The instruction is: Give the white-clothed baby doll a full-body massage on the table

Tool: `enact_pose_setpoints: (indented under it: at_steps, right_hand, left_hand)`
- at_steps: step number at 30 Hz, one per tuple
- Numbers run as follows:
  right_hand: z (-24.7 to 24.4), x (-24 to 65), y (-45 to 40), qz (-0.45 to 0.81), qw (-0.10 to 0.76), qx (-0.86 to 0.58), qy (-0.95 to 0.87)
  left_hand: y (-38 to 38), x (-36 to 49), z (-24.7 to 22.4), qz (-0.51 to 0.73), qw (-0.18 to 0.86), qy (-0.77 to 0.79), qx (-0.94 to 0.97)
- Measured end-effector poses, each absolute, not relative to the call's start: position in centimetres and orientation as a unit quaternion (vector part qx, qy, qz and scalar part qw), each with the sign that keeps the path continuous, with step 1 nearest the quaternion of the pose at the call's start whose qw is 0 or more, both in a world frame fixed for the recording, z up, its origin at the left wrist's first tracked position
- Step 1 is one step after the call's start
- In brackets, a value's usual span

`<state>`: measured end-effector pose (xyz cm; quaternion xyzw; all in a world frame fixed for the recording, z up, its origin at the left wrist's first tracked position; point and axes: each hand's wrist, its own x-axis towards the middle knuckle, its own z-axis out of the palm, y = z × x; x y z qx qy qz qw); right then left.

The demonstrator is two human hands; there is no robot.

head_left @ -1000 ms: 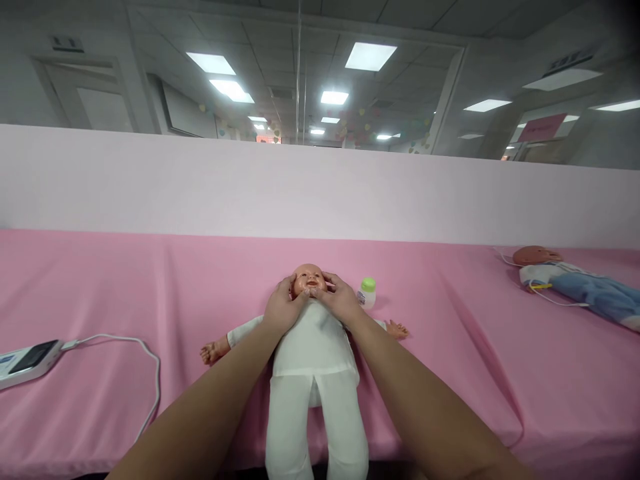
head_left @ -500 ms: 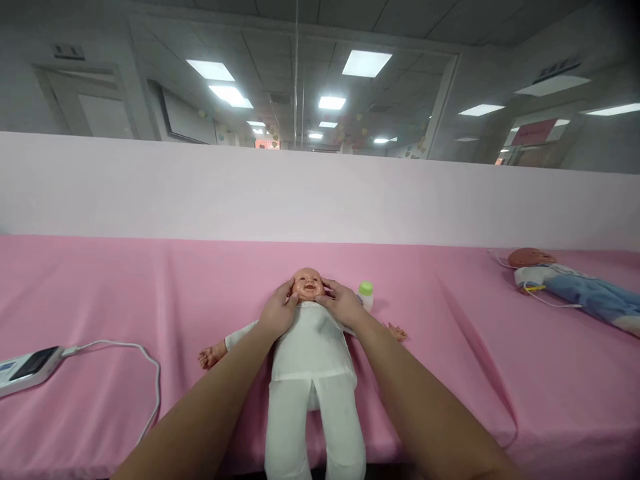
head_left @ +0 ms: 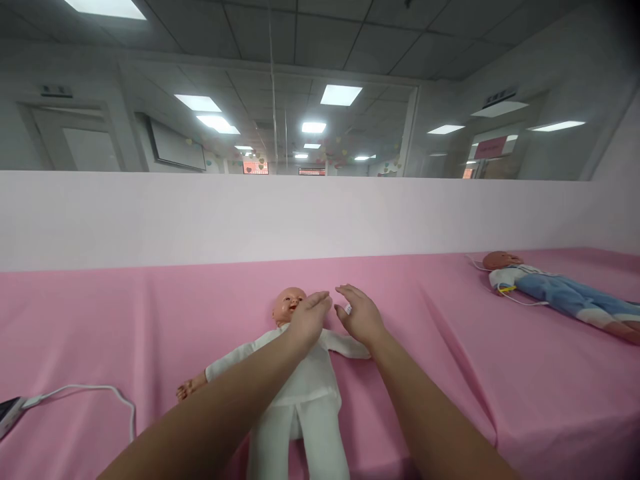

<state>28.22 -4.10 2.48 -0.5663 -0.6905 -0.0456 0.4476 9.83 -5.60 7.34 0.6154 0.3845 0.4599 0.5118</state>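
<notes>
1. Nearest, the white-clad legs of a doll [head_left: 314, 380] are seen between two bare forearms [head_left: 227, 397]; the doll is laid face-up on the pink-covered table [head_left: 430, 400].
2. At the left edge, a white device [head_left: 10, 419] is partly cut off from view; a white cable [head_left: 77, 386] is joined to it and curved across the table.
3. The doll's trunk is crossed by the left forearm, and the left grip [head_left: 309, 320] is held over the chest and shoulder, just beside the head. Its fingers are extended, and nothing is seen grasped by it.
4. The right grip [head_left: 364, 320] is held beyond the doll's shoulder, apart from the head, with thumb and fingers parted. A small white object [head_left: 348, 309] is glimpsed there, mostly hidden; whether it is grasped cannot be told.
5. Farther right, a second doll [head_left: 555, 291], dressed in white and blue, is laid on the table.
6. Behind, a white wall [head_left: 300, 217] is topped by glass [head_left: 360, 143].
</notes>
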Motion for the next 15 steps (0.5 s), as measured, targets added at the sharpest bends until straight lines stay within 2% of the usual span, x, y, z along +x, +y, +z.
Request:
enact_pose_setpoints:
  at_steps: [5, 10, 15]
  right_hand:
    - [1.6, 32.0, -3.4, -0.026, 0.494, -0.648, -0.579]
    - [-0.1, 36.8, -2.9, 0.135, 0.427, -0.765, -0.463]
    - [-1.2, 37.4, -2.4, 0.209, 0.39, -0.769, -0.462]
  left_hand:
    - [-3.4, 15.4, 6.1, 0.363, 0.46, 0.492, 0.644]
    - [-2.0, 18.1, 5.3, 0.278, 0.411, 0.513, 0.7]
    - [-1.6, 20.2, 5.2, 0.192, 0.344, 0.494, 0.775]
